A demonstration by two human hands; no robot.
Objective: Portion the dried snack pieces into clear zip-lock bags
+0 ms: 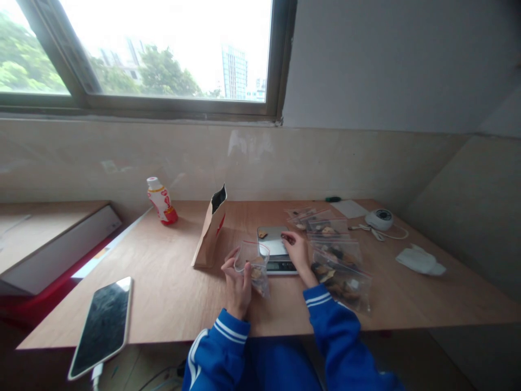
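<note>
Gripping a clear plastic zip bag with a red seal line (257, 271), the left hand (237, 285) is at the middle of the front part of the wooden table (163, 309), thumb and fingers closed around the plastic, and I can make out tan, dried-looking pieces inside. From my end, the bag's mouth overlaps the near left corner of a flat digital scale with a silver plate (275, 247). The right hand (298, 252) reaches over the plate's right edge, thumb and forefinger pinching a small dark piece (284, 235) that I cannot identify. Near the plate's far left corner lies a yellowish-brown dried piece (262, 234). Right of the scale I see a row of clear zip bags with brown contents (344, 288), overlapping from near the table's front edge towards its far edge. An open brown kraft-paper bag (208, 233) stands left of the scale. By the table's far left corner I have a white-and-red plastic bottle (163, 203); at the front left corner, a dark-screened, white-edged tablet (105, 317) overhangs the front edge. Towards the far right corner sits a white dome-shaped camera (380, 219), with a crumpled white cloth-like item (420, 260) nearer the right edge.
</note>
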